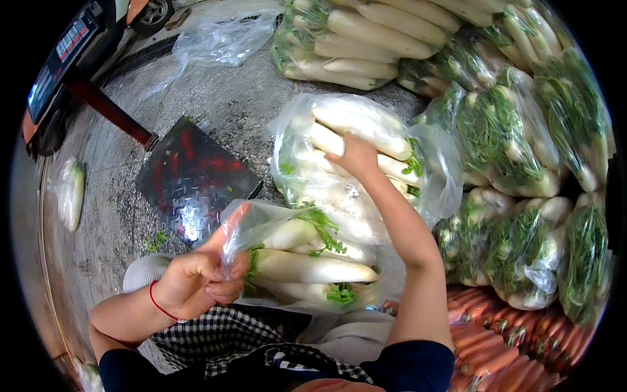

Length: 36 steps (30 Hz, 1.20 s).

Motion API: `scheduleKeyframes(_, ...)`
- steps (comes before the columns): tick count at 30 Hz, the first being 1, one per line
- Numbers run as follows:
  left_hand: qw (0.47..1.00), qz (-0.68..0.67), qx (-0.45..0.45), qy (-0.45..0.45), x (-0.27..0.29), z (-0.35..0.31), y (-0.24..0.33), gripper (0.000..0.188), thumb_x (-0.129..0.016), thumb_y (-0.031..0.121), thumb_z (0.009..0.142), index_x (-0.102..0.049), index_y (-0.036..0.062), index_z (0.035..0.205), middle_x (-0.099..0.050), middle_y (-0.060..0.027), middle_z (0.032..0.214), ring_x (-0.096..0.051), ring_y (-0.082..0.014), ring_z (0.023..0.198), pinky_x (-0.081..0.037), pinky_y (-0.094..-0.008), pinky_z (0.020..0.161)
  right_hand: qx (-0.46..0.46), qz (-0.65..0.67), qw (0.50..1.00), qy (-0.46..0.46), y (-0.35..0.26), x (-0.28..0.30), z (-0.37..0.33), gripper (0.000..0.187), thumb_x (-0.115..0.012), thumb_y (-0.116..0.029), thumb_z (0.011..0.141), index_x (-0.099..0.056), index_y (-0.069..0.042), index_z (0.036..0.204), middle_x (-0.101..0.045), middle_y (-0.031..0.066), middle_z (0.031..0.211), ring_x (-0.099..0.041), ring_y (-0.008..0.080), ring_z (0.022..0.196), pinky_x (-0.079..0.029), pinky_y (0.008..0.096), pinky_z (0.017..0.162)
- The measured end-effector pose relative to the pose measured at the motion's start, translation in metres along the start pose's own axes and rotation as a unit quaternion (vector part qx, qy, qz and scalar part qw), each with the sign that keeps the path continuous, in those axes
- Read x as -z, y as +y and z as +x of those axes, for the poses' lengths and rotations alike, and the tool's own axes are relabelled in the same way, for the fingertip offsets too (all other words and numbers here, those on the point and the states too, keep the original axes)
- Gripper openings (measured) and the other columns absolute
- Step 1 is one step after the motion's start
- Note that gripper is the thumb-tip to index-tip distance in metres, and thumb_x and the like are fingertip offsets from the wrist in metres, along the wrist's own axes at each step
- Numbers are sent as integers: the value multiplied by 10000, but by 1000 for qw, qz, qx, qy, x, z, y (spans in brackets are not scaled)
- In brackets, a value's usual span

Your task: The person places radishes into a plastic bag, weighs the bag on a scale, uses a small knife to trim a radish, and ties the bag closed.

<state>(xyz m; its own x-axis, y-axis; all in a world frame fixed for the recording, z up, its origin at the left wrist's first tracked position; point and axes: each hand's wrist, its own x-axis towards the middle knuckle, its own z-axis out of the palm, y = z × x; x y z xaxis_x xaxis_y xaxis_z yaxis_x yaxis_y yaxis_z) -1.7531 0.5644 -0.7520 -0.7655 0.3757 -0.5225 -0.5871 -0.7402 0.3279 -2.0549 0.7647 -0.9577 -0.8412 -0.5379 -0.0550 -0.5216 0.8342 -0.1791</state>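
My left hand [206, 271], with a red cord at the wrist, pinches the rim of a clear plastic bag [243, 221] held in front of me. Several white radishes [313, 266] with short green stalks lie inside that bag. Farther ahead, a larger clear bag [439, 171] lies spread around more white radishes. My right hand [358, 157] reaches into it, fingers closed over a white radish [326, 138] near the top of the pile. The fingertips are partly hidden by the hand.
To the left stands a platform scale with a black metal plate [196, 179] and a display [62, 52] on a post. Filled radish bags [509, 130] are stacked at right and far. Carrots [486, 346] lie at lower right. One wrapped radish [73, 193] rests on the floor.
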Motion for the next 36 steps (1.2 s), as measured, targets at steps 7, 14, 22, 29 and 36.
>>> scheduleKeyframes(7,1000,-7,3,7,3,-1,2,934,-464,30,656,-124,346,1466,-436,-71,826,-342,-96,484,-295,-213,471,-100,240,953,-155,24,112,-90,601,-655,-511,754,-639,22,1030,-657,164,912,-638,258,842,-479,352,743)
scheduleKeyframes(14,999,-40,-10,17,8,15,7,890,-466,70,670,-156,334,1462,-462,-75,848,-340,-96,464,-294,-225,462,48,314,942,-110,0,143,-201,579,-761,-321,705,-524,-50,1158,-602,154,1003,-613,258,859,-479,339,744)
scheduleKeyframes(22,998,-47,-37,31,8,6,9,855,-473,140,693,-156,336,1462,-498,-86,792,-377,-104,408,-310,-221,436,225,367,844,-319,-40,80,-220,374,-682,-166,772,-565,-49,1107,-622,135,948,-624,272,817,-487,368,711)
scheduleKeyframes(29,997,-1,-33,65,7,-3,3,846,-456,68,703,-168,294,1466,-464,-74,712,-341,-96,407,-298,-204,414,142,169,926,-305,-9,73,-202,201,-559,-119,813,-590,-44,997,-626,173,881,-612,337,744,-486,402,692)
scheduleKeyframes(36,981,53,124,138,27,-33,2,558,-412,46,821,-352,67,1375,-353,21,610,-273,-68,436,-231,-215,422,20,-13,845,-534,33,80,-248,448,-435,-395,899,-545,-90,1209,-587,194,1147,-546,337,1088,-323,507,1002)
